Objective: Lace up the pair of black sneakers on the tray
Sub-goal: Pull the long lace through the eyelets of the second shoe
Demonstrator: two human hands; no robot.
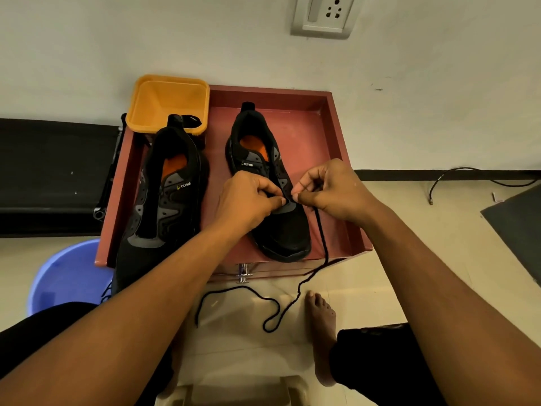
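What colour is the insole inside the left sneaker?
Orange: the insole of the left sneaker shows clearly in the head view.

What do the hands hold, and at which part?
Both hands pinch the black lace where it meets the right sneaker's lowest eyelets; its long tail hangs free.

Sneakers [164, 197] [272, 200]: matt black knit cloth, grey smooth overlays, orange insoles. Lace [322, 238]: matt, fuzzy cord (woven, by its look). Tray [348, 183]: reddish, smooth, faint sheen. Tub [168, 101] at tray's far-left corner: orange plastic, semi-gloss. Knob [243, 273]: shiny metal.
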